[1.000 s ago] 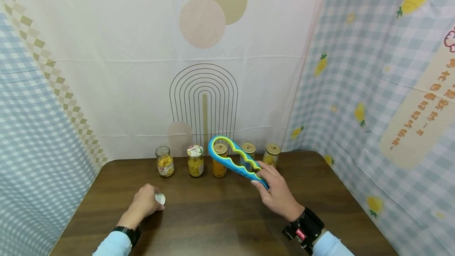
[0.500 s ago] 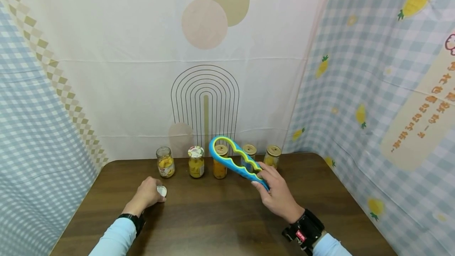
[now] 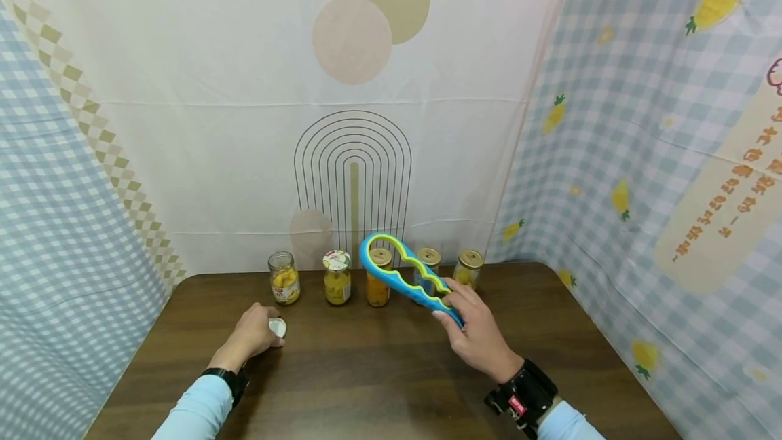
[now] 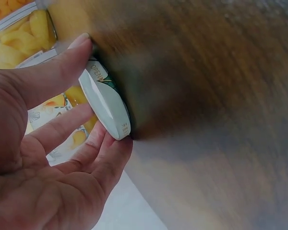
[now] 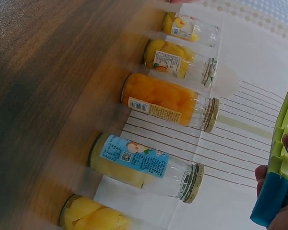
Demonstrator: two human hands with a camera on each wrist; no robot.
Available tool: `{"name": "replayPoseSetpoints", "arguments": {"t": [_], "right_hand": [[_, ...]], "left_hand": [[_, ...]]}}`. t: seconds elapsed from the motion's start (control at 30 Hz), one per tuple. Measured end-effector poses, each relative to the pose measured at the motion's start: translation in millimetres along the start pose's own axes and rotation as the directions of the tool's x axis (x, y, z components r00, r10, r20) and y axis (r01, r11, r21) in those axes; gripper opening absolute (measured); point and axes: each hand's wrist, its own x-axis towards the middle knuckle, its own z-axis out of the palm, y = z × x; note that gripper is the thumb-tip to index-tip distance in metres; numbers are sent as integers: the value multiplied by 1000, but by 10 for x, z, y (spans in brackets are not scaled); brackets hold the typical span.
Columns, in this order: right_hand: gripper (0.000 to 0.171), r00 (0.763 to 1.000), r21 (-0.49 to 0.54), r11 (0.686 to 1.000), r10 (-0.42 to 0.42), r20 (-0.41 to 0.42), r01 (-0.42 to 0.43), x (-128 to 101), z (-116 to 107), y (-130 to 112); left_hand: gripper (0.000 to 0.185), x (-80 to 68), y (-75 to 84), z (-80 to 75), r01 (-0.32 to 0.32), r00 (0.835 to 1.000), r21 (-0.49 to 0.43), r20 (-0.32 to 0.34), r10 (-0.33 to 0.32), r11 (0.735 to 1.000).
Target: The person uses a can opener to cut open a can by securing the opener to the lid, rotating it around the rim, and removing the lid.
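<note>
Left hand [image 3: 252, 335]: there it was, lower left of the frame, thumb on one edge and fingers on the other, pinching the white lid [image 3: 277, 327] by its rim!
White lid: low over the counter [image 3: 354, 372] or on it, left of centre near the bottom; I couldn't tell whether the rim touched wood. Pale face in sight, "OPEN" on its side.
Right hand [image 3: 475, 331]: lower right, fingers clamped on the handle end of the looped tool [image 3: 398, 284].
Looped tool: blue outside, lime scallops inside, slanting up and left; the right wrist view had it clear of the jars.
Lidless jar [image 3: 284, 285]: left end of the row, yellow pieces inside, mouth bare.
Capped jars: four along the lower middle, from the pattern-topped jar [image 3: 337, 285] past the orange jar [image 3: 377, 290] and blue-labelled jar [image 5: 134, 155] to the rightmost jar [image 3: 468, 258].
Lid care: a light, even rim pinch looked right to me; any release would have wanted it flat first, lest it tip or roll.
Tool care: best held steady, I judged, since a careless swing could have clipped a jar.
</note>
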Motion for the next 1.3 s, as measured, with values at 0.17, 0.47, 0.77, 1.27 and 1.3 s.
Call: {"name": "replayPoseSetpoints", "arguments": {"t": [0.17,0.47,0.77,1.27,1.3], "right_hand": [[12,1000,4,1000,3,0,-3,6,3,-3],[14,1000,11,1000,-8,-12,8,34,7,-9],[15,999,26,1000,-16,-44,17,89,2,-27],[15,999,24,1000,6,-51,-5,126,10,14],[15,999,24,1000,13,-50,-11,122,6,17]], "left_hand": [[65,-6,-24,18,3,1000,-17,5,-3,1000],[77,-16,-36,36,-27,999,-72,17,29,997],[93,-113,-107,14,-66,996,-121,-69,58,990],[75,-780,287,61,-119,973,-165,-215,82,979],[74,-827,304,67,-124,972,-167,-218,86,978]]}}
